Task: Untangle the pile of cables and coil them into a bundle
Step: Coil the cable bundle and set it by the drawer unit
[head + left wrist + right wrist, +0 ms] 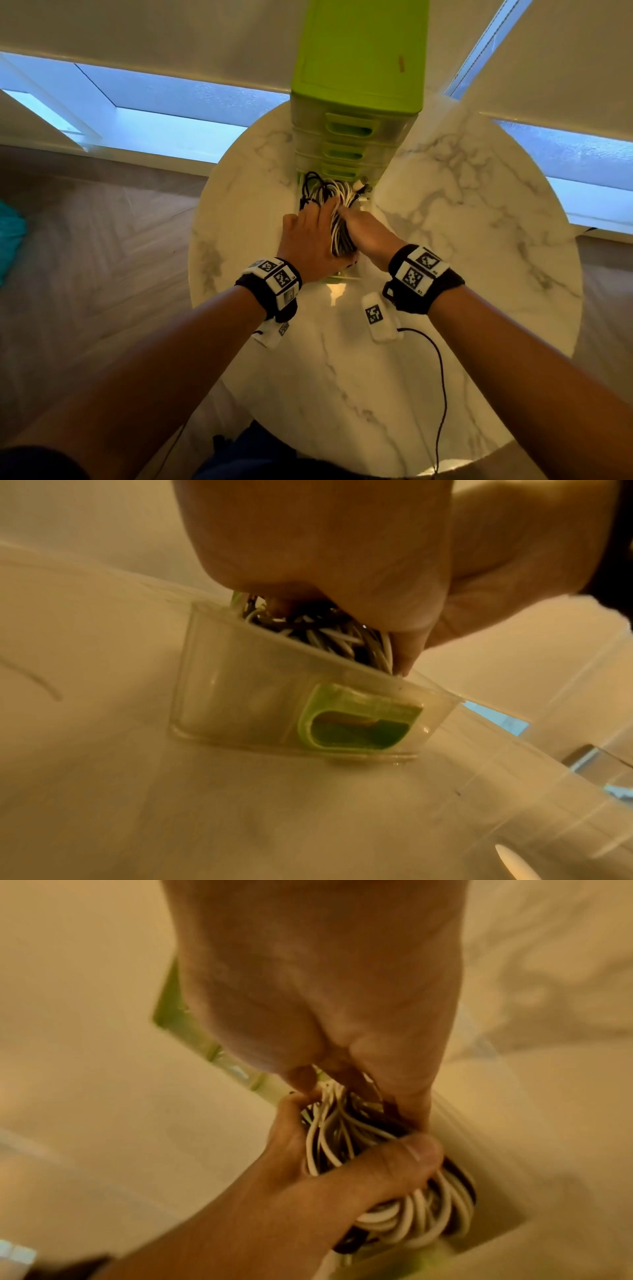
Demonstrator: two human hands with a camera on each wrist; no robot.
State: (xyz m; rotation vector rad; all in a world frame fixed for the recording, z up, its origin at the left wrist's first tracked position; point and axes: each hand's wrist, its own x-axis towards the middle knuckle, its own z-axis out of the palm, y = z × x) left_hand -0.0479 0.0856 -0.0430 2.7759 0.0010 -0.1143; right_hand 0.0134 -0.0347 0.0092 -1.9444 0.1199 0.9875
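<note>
A coiled bundle of white and black cables (329, 192) lies in the pulled-out bottom drawer (339, 279) of a green drawer tower. My left hand (315, 233) grips the bundle's near end from the left; in the right wrist view its thumb (411, 1153) curls over the cable loops (428, 1218). From the right, my right hand (363, 229) holds the same bundle, fingertips (411, 1110) pressed into the strands. The left wrist view shows the cables (329, 637) at the rim of the clear drawer (240, 696), above its green handle (359, 723).
The green drawer tower (356, 68) stands at the back of a round marble table (462, 205). A white tagged device (376, 317) with a black wire lies near my right wrist. Wood floor surrounds the table, with something teal (10, 233) at far left.
</note>
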